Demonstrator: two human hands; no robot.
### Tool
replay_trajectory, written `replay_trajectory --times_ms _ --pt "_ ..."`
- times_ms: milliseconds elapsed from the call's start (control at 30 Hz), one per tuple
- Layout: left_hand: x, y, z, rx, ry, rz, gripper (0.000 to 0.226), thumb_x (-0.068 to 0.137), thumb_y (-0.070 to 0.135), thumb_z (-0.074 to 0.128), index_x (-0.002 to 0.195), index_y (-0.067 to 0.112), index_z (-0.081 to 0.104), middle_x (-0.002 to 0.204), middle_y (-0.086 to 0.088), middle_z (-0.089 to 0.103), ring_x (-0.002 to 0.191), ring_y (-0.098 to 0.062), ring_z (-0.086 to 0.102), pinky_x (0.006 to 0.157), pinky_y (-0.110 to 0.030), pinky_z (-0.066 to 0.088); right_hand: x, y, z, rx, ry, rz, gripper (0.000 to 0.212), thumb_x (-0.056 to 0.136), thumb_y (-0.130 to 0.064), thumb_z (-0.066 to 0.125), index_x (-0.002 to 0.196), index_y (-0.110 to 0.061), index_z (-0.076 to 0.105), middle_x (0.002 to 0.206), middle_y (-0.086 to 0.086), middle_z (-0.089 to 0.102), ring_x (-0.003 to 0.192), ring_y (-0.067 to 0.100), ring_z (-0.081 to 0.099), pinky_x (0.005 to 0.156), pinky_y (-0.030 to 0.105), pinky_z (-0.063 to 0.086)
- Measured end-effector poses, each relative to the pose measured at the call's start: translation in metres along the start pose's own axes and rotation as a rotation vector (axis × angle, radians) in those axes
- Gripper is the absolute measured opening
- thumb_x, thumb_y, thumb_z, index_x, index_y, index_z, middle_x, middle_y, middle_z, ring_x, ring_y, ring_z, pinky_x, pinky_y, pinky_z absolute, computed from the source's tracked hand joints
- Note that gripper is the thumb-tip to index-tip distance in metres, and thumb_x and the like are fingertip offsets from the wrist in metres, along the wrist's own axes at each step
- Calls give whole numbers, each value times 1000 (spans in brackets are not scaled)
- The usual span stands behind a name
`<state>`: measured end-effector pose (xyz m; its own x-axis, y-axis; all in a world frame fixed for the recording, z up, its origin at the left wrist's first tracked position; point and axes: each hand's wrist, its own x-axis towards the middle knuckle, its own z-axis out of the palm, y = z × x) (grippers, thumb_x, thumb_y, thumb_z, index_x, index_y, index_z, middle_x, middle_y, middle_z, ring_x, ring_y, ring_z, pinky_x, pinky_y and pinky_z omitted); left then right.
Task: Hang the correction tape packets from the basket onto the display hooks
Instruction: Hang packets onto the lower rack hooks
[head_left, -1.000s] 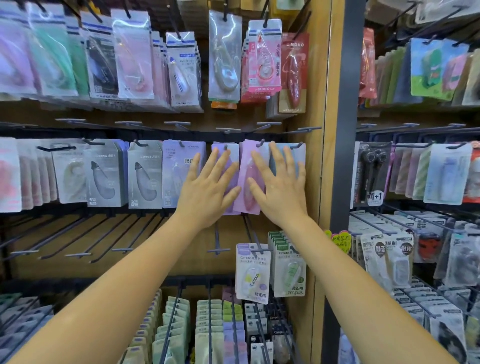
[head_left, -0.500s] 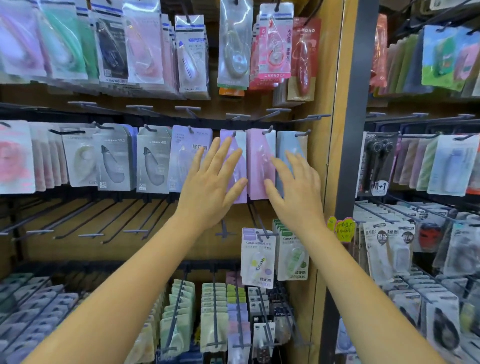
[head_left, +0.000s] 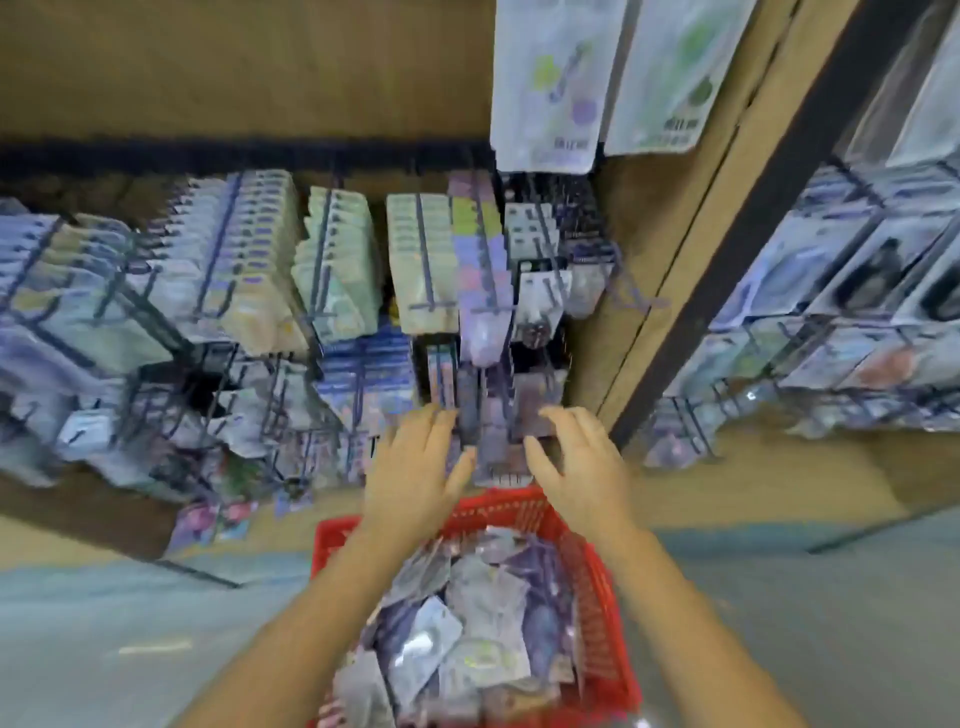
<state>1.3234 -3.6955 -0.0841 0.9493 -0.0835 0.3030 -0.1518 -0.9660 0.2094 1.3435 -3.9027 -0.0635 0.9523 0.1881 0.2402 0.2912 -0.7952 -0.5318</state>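
Observation:
A red plastic basket (head_left: 597, 587) stands on the floor below me, heaped with several correction tape packets (head_left: 467, 623). My left hand (head_left: 415, 467) and my right hand (head_left: 576, 462) hover side by side above the basket's far rim, both empty, with loosely spread fingers. Just beyond them, rows of packets hang on the low display hooks (head_left: 426, 270). Two white packets (head_left: 550, 83) hang higher at the top. The frame is blurred by motion.
A wooden back panel and a dark upright post (head_left: 727, 260) divide this bay from the right-hand rack of packets (head_left: 857, 312). More hooked packets (head_left: 104, 291) fill the left side. Grey floor (head_left: 130, 649) lies either side of the basket.
The view has swung down from the middle hook rows to the basket on the floor. Both hands have left the hanging packets and dropped to just above the basket.

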Motion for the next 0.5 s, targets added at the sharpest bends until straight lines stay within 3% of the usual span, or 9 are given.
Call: replay_trajectory --times_ms 100,167,233,300,367,433,500 --pt "-35 -28 75 24 -55 -32 74 98 53 40 156 7 38 165 -18 31 146 -42 41 109 -61 42 -30 44 68 4 -319 203 56 98 -44 59 141 -11 50 131 13 58 120 31 54 97 41 46" --pt "-41 -33 105 -20 -30 -7 74 98 48 47 157 6 34 168 -22 18 151 -46 29 113 -64 37 -52 76 118 34 -472 291 51 93 -44 66 131 -12 58 118 12 65 105 31 62 89 39 50" --pt "-40 -28 120 -96 65 43 69 98 36 56 154 0 37 163 -34 21 150 -48 27 116 -60 34 -73 97 156 107 -571 401 52 88 -51 66 123 -13 63 108 9 69 96 28 66 86 43 53" --pt "-48 -24 129 -94 97 83 68 98 29 59 154 -1 37 161 -35 24 151 -50 24 123 -55 24 -89 110 186 149 -632 501 56 90 -48 67 129 -9 60 121 12 65 112 33 63 95 47 52" --pt "-68 -29 144 -61 38 83 68 98 32 58 156 1 39 163 -31 26 152 -48 24 125 -56 20 -103 122 212 112 -646 503 75 90 -63 60 143 -10 49 140 12 55 128 33 53 104 49 48" --pt "-90 -39 163 -27 -77 22 69 102 42 50 157 3 37 165 -25 27 154 -44 25 124 -60 24 -117 132 235 81 -643 483 90 82 -78 50 145 -13 48 140 10 56 126 31 55 98 48 50" --pt "-103 -51 182 -3 -203 -33 72 106 54 33 160 6 33 166 -22 28 154 -42 27 121 -62 27 -130 150 261 47 -705 507 82 84 -68 62 141 -10 51 136 14 58 125 33 55 96 44 50"
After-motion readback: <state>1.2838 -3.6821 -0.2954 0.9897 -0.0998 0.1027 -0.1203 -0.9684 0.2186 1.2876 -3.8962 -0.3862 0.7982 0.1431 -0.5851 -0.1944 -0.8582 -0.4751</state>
